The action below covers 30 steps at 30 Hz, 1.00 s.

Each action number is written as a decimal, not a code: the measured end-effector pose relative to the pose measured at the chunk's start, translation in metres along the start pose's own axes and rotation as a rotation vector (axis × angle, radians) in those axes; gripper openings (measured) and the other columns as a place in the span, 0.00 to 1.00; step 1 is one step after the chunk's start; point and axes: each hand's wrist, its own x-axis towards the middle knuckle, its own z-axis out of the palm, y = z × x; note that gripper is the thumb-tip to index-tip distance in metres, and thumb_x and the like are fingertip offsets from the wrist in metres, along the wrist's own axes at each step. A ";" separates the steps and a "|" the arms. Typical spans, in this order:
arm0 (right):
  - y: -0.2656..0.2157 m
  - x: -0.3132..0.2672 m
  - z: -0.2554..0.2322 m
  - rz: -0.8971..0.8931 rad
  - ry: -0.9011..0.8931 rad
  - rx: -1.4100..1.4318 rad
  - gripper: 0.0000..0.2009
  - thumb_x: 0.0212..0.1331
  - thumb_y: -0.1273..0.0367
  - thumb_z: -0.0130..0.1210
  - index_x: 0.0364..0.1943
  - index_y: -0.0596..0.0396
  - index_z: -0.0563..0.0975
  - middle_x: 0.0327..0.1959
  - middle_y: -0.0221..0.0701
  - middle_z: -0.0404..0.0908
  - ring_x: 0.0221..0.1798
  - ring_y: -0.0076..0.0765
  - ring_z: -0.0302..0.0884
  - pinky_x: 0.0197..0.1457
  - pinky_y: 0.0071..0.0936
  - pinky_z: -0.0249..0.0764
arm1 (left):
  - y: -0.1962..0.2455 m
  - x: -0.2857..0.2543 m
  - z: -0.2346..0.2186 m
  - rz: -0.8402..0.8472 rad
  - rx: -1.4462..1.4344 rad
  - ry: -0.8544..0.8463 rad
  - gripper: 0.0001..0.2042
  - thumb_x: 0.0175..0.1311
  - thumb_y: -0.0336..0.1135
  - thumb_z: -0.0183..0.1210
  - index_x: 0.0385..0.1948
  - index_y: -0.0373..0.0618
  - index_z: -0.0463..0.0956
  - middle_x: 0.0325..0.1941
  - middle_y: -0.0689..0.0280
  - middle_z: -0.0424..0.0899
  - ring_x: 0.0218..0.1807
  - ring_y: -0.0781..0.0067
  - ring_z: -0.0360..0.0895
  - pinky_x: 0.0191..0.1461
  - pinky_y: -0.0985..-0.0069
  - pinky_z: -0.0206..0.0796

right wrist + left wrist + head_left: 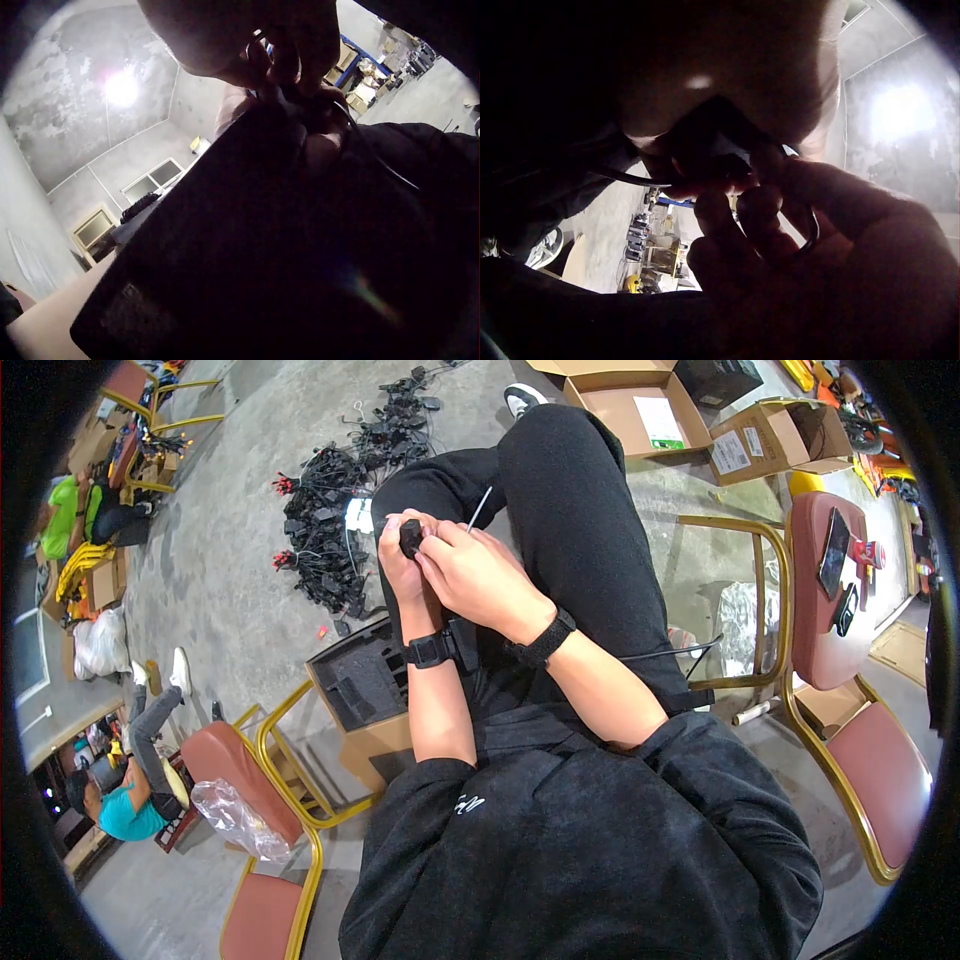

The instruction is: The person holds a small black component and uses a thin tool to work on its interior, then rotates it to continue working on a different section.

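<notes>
Gripping a small black adapter (410,537) over a raised knee, the left hand (398,560) is curling its fingers round the block while the right hand (470,575) is pinching a thin white tie (480,508) that is sticking up toward 12 o'clock. Both hands are working touching each other. At 10 o'clock a pile of black cables (335,510) is spreading across the concrete floor (230,590); gold-framed chairs (835,660) are crowding 3 and 7 o'clock.

Raised knees (560,490) crowd the hands' front; a foam-lined box (365,680) and gold-framed chairs (840,650) flank both sides.
</notes>
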 end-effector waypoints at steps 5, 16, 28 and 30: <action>0.001 -0.001 -0.001 0.012 -0.033 -0.001 0.06 0.57 0.71 0.52 0.31 0.61 0.74 0.32 0.41 0.75 0.37 0.49 0.75 0.41 0.41 0.73 | 0.001 0.000 0.002 -0.015 -0.046 0.021 0.18 0.66 0.43 0.43 0.19 0.40 0.66 0.23 0.64 0.70 0.28 0.74 0.67 0.37 0.74 0.60; 0.002 -0.002 0.001 0.012 0.017 0.033 0.06 0.56 0.72 0.52 0.29 0.61 0.75 0.32 0.42 0.75 0.37 0.48 0.76 0.40 0.40 0.73 | -0.001 0.001 -0.001 -0.022 0.103 0.048 0.20 0.68 0.45 0.41 0.19 0.40 0.66 0.22 0.64 0.70 0.28 0.72 0.67 0.37 0.72 0.62; -0.005 0.002 -0.002 0.376 -0.078 0.299 0.12 0.58 0.65 0.49 0.28 0.62 0.77 0.28 0.49 0.79 0.33 0.56 0.78 0.38 0.46 0.74 | 0.000 -0.002 0.009 -0.036 -0.047 0.060 0.17 0.65 0.41 0.45 0.20 0.38 0.67 0.21 0.62 0.71 0.26 0.70 0.69 0.37 0.72 0.64; -0.006 0.003 -0.003 0.456 -0.124 0.346 0.13 0.59 0.65 0.49 0.28 0.62 0.77 0.27 0.50 0.79 0.34 0.56 0.78 0.38 0.47 0.74 | -0.001 -0.002 0.009 -0.040 -0.078 0.059 0.16 0.66 0.41 0.45 0.20 0.39 0.66 0.22 0.62 0.71 0.26 0.70 0.69 0.37 0.72 0.64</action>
